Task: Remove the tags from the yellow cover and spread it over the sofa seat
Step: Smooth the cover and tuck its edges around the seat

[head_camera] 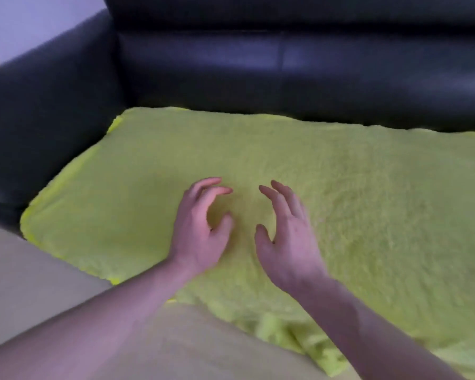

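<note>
Fuzzy yellow cover [340, 204] lies spread flat over black leather sofa [231, 67] seat, front edge rumpled. Left hand [200, 229] and right hand [288, 239] sit at cover's middle, fingers loosely spread, gripping nothing.

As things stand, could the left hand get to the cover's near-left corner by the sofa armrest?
Probably yes. The left hand is open above the yellow cover, holding nothing, and only flat cover lies between it and that corner. The armrest sits beside the corner, not over it.

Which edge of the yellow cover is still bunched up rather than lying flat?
The front edge, nearest the person: it hangs off the seat in rumpled folds. The back and left edges of the yellow cover lie flat on the sofa.
</note>
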The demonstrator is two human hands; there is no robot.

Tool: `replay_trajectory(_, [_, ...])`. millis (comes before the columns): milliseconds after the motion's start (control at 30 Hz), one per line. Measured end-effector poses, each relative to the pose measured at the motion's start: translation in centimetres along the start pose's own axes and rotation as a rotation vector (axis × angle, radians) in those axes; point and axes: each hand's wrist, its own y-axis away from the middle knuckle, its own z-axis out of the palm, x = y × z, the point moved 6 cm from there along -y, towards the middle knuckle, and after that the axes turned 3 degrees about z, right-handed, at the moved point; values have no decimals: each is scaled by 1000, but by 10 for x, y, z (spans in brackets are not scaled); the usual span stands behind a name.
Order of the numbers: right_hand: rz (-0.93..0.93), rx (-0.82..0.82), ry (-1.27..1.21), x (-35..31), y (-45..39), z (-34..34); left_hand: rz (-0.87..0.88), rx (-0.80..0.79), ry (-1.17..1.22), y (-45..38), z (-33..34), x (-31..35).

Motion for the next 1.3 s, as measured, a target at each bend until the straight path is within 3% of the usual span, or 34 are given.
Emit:
replay_trajectory(133, [-154, -160, 71, -65, -27, 76, -162, 87, -314, 2, -110, -107])
replay_trajectory(267, [-254, -267, 221, -85, -34, 131, -435, -77, -608, 9, -165, -193])
replay_trajectory(367, [-295, -282, 353, -79, -30, 157, -565, -167, -656, 19, -176, -231])
replay_trajectory(633, [-365, -211, 437, -71, -26, 164, -597, -192, -602, -1, -185, -263])
replay_trajectory(700, [-365, -203, 442, -72, -27, 162, -512, -93, -560, 2, -186, -253])
replay_trajectory(800, [-369, -201, 458, -71, -28, 162, -198, 285, -449, 48, -184, -208])
replay_trajectory(867, [-367, -197, 463, -71, -25, 166, -198, 452, -345, 108, -171, -202])
replay_trajectory(933, [-366, -193, 469, -71, -22, 168, -412, 483, -151, 156, -148, -222])
replay_trajectory(1000, [-362, -194, 480, -71, -22, 169, -735, 482, 65, 183, -124, -260])
replay_trajectory(1100, [-359, -185, 489, -72, -22, 169, -1264, 325, 442, 200, -86, -306])
replay_trajectory(1167, [-357, -180, 485, -71, -22, 168, -1355, 239, 551, 197, -70, -321])
replay_trajectory(1300, [-347, -161, 488, -72, -23, 170, -1331, 309, 641, 174, -57, -331])
